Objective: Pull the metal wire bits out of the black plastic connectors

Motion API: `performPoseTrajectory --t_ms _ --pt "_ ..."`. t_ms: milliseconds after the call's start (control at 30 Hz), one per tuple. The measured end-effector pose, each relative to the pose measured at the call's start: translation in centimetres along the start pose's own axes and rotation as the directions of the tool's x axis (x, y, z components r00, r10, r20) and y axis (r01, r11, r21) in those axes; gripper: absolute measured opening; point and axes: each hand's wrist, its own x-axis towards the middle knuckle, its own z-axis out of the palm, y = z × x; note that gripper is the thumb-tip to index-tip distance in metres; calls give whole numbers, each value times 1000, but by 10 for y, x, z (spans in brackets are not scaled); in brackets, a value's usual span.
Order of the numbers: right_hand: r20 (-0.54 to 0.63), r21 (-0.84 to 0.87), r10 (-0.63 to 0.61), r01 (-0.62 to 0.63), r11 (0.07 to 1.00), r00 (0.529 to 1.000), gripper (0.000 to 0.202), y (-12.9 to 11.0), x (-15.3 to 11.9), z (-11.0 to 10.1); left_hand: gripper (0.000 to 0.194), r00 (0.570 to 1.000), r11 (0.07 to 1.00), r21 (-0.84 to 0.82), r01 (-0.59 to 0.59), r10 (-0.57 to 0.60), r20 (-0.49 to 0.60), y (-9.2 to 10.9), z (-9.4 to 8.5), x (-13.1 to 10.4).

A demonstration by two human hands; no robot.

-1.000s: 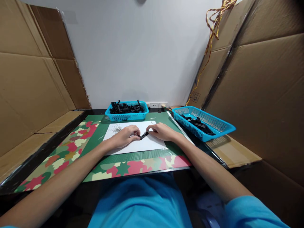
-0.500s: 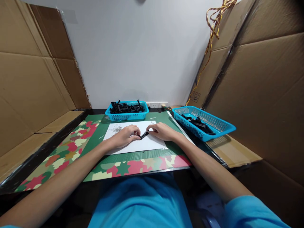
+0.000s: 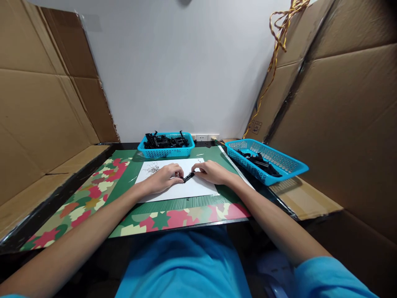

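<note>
Between my two hands, a small black plastic part (image 3: 189, 177) is held low over a white sheet (image 3: 182, 191). My left hand (image 3: 164, 178) pinches its left end between thumb and fingers. At its right end, my right hand (image 3: 210, 171) grips it with thumb and index finger. A small pile of thin metal pieces (image 3: 153, 169) lies on the sheet, just beyond my left hand. The fingertips partly hide the ends of the black part.
A blue basket (image 3: 166, 153) heaped with black parts stands at the back. Another blue basket (image 3: 290, 162) with fewer black parts is at the right. Cardboard walls (image 3: 350, 107) flank the green mat (image 3: 124, 182). A twisted yellow wire (image 3: 274, 62) hangs at the right.
</note>
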Motion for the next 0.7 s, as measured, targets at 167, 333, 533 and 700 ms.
performPoseTrajectory --t_ms 167,333,533,700 --pt "2 -1 5 -5 1000 1000 28 -2 -1 -1 23 1000 1000 -3 -1 1 -7 1 0 0" --pt "4 -3 7 -7 1000 1000 28 -4 -1 -3 23 1000 1000 -9 2 -2 -3 2 0 0" --pt "9 -3 14 -14 1000 1000 29 -5 -1 -3 23 1000 1000 -6 -1 1 -6 1 0 0" --pt "10 -1 16 -16 1000 1000 30 -6 -1 -4 23 1000 1000 -6 -6 6 -9 1 0 0"
